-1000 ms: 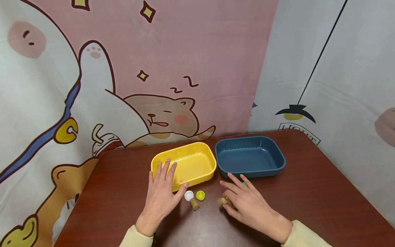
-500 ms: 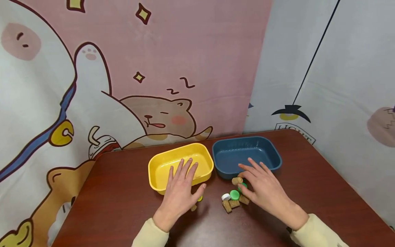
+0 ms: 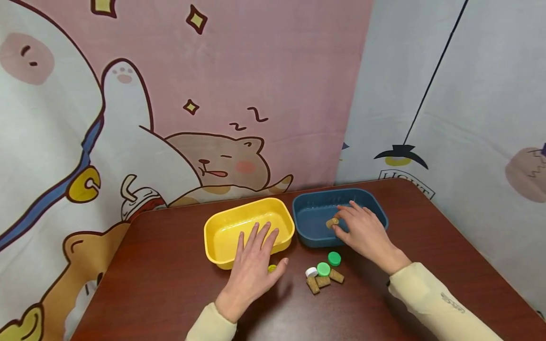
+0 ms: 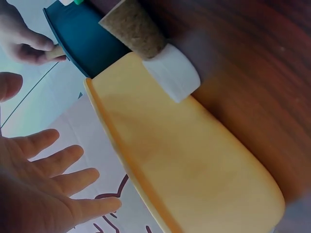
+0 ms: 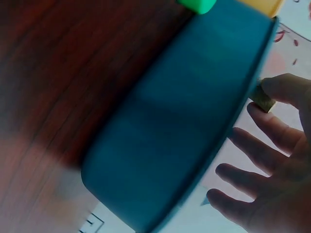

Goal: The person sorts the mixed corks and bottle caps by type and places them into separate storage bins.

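Observation:
Over the blue bin (image 3: 381,222), my right hand (image 3: 362,232) pinches a cork (image 3: 332,222) between thumb and forefinger; the right wrist view has that cork (image 5: 262,98) just above the bin's rim. My left hand (image 3: 253,265) hovers with spread, straight fingers over the near side of the yellow bin (image 3: 213,237), holding nothing. Beneath it the left wrist view shows another cork (image 4: 136,29) against a white cap (image 4: 172,73) by the yellow bin's wall. A yellow cap (image 3: 272,268) peeks out beside the left thumb.
Before the blue bin lie two green caps, one nearer (image 3: 323,269) and one farther (image 3: 334,258), a white cap (image 3: 312,272) and several corks (image 3: 323,281). Both bins stand side by side toward the back of the brown table (image 3: 170,284). A printed curtain (image 3: 298,94) hangs behind.
My right hand has picked up a cork from the table and carried it up and away over the blue bin. The left hand has shifted right, covering the cork and white cap beneath.

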A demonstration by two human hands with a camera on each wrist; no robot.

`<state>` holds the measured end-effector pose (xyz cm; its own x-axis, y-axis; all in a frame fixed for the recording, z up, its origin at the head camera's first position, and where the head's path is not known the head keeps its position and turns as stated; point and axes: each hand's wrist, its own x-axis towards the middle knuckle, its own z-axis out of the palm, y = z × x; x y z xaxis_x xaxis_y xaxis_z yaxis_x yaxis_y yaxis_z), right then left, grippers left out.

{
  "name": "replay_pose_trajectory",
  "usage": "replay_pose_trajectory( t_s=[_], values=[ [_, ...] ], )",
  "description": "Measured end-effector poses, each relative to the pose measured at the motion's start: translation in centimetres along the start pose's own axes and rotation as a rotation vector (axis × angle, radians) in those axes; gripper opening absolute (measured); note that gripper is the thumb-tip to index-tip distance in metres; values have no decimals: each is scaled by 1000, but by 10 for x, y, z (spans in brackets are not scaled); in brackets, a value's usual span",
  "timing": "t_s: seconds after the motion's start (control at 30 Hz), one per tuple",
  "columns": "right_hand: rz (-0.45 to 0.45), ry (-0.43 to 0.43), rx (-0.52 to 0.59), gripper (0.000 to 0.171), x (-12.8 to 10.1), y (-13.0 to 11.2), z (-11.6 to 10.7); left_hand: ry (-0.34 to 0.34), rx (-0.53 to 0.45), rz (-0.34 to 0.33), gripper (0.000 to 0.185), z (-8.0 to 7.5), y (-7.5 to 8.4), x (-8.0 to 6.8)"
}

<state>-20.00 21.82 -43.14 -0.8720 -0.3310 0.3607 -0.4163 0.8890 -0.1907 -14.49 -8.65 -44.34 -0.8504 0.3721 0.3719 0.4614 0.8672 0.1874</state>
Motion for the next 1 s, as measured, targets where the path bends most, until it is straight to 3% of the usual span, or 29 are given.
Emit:
replay_pose_trajectory(
  t_s=[0.37,0.6,0.8,1.0],
  values=[
    [93,-163,-4,27,26,15,23,16,7,-6,67,-2,-8,-9],
    [94,-211,4,32,32,17,24,35,8,-4,65,-1,-12,-12],
    [113,-155,12,39,27,20,8,56,-4,16,64,-5,-14,-15],
    [148,-74,-60,50,10,44,-8,106,-21,45,61,-14,-23,-22]
  ],
)
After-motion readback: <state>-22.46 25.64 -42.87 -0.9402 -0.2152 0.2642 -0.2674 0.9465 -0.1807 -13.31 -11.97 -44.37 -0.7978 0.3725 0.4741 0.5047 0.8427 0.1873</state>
